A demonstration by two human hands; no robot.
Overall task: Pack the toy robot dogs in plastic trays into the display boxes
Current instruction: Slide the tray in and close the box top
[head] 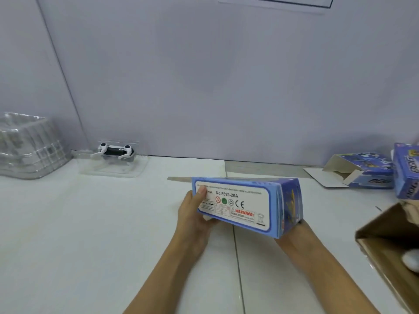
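Note:
A blue display box [247,205] is held above the white table, its white label side with "No.5599-20A" facing me. My left hand [192,219] grips its left end, thumb on the label. My right hand [292,234] supports its right end from beneath, mostly hidden by the box. At the back left a white and black toy robot dog [114,151] lies in a clear plastic tray [111,168] against the wall.
A stack of clear plastic trays [27,146] stands at the far left. An open blue display box [360,171] lies at the back right, another blue box [407,173] upright beside it. A brown cardboard carton [392,243] sits at the right edge.

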